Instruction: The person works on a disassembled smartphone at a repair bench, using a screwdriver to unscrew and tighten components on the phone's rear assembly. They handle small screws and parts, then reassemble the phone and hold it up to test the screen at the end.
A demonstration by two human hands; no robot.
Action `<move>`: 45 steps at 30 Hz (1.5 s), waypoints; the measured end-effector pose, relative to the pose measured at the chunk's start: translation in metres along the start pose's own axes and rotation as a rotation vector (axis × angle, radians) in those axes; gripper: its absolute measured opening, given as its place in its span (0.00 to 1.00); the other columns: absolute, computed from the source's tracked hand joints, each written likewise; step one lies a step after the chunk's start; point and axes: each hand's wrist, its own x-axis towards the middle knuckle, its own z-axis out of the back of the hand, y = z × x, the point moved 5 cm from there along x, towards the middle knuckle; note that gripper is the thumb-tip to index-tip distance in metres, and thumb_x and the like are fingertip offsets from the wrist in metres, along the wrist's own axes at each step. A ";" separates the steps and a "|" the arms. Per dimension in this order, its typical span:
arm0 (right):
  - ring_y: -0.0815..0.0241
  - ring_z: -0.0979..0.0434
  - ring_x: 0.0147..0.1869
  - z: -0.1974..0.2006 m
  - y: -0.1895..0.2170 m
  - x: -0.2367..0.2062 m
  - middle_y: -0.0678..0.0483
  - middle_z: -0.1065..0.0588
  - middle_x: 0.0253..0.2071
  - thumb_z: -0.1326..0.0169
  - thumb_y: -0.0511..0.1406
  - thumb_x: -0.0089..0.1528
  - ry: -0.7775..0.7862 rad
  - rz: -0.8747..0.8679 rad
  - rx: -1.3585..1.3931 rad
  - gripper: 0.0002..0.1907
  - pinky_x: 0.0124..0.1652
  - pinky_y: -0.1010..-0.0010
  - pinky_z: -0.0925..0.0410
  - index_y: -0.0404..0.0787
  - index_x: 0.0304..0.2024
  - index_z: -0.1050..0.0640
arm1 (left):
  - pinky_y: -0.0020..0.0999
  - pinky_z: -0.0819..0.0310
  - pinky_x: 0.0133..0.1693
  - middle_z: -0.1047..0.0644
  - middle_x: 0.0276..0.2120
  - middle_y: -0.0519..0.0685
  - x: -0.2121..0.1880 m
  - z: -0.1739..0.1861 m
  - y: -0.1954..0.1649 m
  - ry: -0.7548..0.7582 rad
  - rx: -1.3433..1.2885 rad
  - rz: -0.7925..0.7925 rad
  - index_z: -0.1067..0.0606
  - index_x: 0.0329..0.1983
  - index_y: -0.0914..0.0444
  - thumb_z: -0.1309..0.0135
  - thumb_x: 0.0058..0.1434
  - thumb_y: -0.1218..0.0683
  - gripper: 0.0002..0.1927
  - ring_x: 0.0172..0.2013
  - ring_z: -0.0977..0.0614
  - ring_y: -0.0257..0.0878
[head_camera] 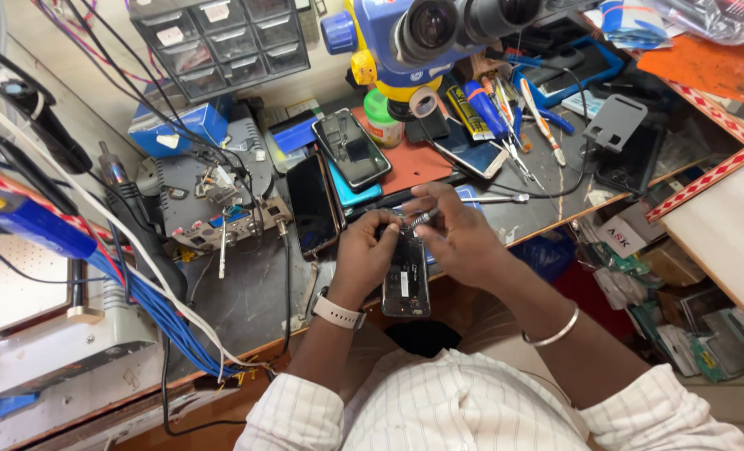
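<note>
1. Opened black smartphone with its back cover off (406,280) sits upright between both hands, at the near edge of the dark cluttered worktop (247,305), right in front of the person's chest.
2. Left hand (365,250), white wristwatch on the wrist, is clamped round the phone's left side and top corner.
3. Right hand (455,234), silver bangle on the wrist, pinches a thin metal screwdriver (420,220); the tip touches the phone's top edge.
4. Hands are close together, almost touching over the phone's upper end.
5. Dark smartphone with a brown edge (313,205) lies flat just left of the left hand.
6. Black smartphone with a glossy screen (352,149) lies tilted further back, over a teal phone.
7. Blue and yellow stereo microscope (418,38) hangs above the back of the worktop.
8. Grey plastic drawer cabinet (222,38) stands at back left.
9. Bundle of blue cables (151,305) runs along the left side.
10. Grey phone stand (612,122) sits at back right, well apart from the hands.
</note>
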 end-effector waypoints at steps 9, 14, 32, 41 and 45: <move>0.55 0.16 0.46 0.003 0.001 -0.005 0.47 0.20 0.46 0.39 0.36 0.64 -0.050 0.053 -0.057 0.24 0.40 0.65 0.25 0.40 0.60 0.32 | 0.25 0.28 0.37 0.19 0.33 0.44 -0.003 -0.003 0.000 0.000 -0.047 -0.069 0.22 0.41 0.65 0.44 0.64 0.58 0.06 0.33 0.23 0.27; 0.55 0.16 0.40 0.005 0.008 -0.002 0.48 0.21 0.44 0.38 0.37 0.61 -0.050 0.040 -0.027 0.28 0.37 0.67 0.25 0.39 0.59 0.34 | 0.27 0.26 0.37 0.20 0.32 0.45 -0.002 -0.003 -0.002 0.002 -0.009 -0.070 0.21 0.39 0.65 0.42 0.63 0.56 0.07 0.33 0.22 0.29; 0.67 0.22 0.47 0.008 -0.029 0.002 0.47 0.22 0.49 0.44 0.27 0.65 -0.056 -0.167 0.483 0.22 0.47 0.76 0.27 0.37 0.59 0.37 | 0.26 0.28 0.35 0.22 0.32 0.41 -0.002 0.000 0.000 0.061 -0.091 0.007 0.22 0.38 0.63 0.38 0.61 0.57 0.07 0.32 0.25 0.27; 0.67 0.22 0.47 0.006 -0.026 0.003 0.47 0.22 0.50 0.45 0.28 0.66 -0.040 -0.155 0.482 0.22 0.47 0.78 0.27 0.37 0.59 0.37 | 0.25 0.28 0.34 0.21 0.31 0.42 -0.002 0.002 -0.001 0.069 -0.103 -0.027 0.22 0.39 0.63 0.38 0.62 0.57 0.06 0.31 0.25 0.27; 0.67 0.22 0.47 0.006 -0.021 0.002 0.47 0.22 0.50 0.44 0.29 0.66 -0.038 -0.160 0.467 0.22 0.46 0.77 0.27 0.37 0.58 0.37 | 0.27 0.27 0.35 0.21 0.33 0.42 -0.003 0.002 0.004 0.084 -0.141 0.050 0.22 0.38 0.63 0.38 0.61 0.57 0.06 0.32 0.24 0.28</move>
